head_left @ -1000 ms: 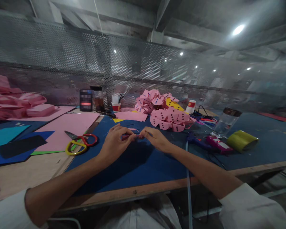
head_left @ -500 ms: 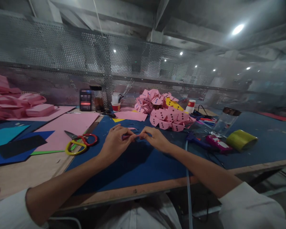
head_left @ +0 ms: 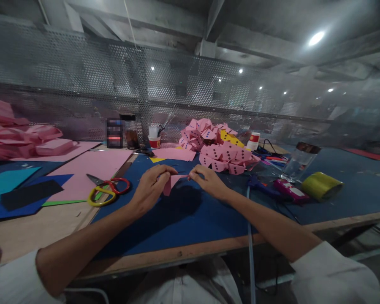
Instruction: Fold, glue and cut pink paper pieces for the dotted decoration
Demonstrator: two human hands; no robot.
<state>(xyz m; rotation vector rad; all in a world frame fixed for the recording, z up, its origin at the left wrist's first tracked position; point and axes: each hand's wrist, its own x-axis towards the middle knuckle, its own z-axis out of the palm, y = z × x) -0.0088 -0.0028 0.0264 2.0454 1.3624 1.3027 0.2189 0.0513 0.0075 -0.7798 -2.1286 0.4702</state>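
Observation:
A folded piece of pink paper point(head_left: 171, 183) is stretched between my two hands above the blue mat. My left hand point(head_left: 153, 183) is closed on its wider, folded part, the thumb toward me. On the other side, my right hand point(head_left: 207, 179) pinches the narrow tip between thumb and fingertips. Beyond the hands lies a heap of folded pink paper pieces with dark dots point(head_left: 226, 156). Scissors with a red and a yellow handle loop point(head_left: 109, 190) rest to the left of my left hand, blades pointing away.
Pink, blue and black paper sheets point(head_left: 31, 194) cover the left side, with pink folded paper point(head_left: 34, 139) piled behind. At right are a glass jar point(head_left: 299, 162), a yellow tape roll point(head_left: 321, 186) and a blue glue gun point(head_left: 264, 188). Paper cups point(head_left: 154, 141) stand at the back.
My hands have drawn slightly apart, and more of the pink paper now shows between them, its folded part hanging below my left fingers. Everything else stays nearly in place.

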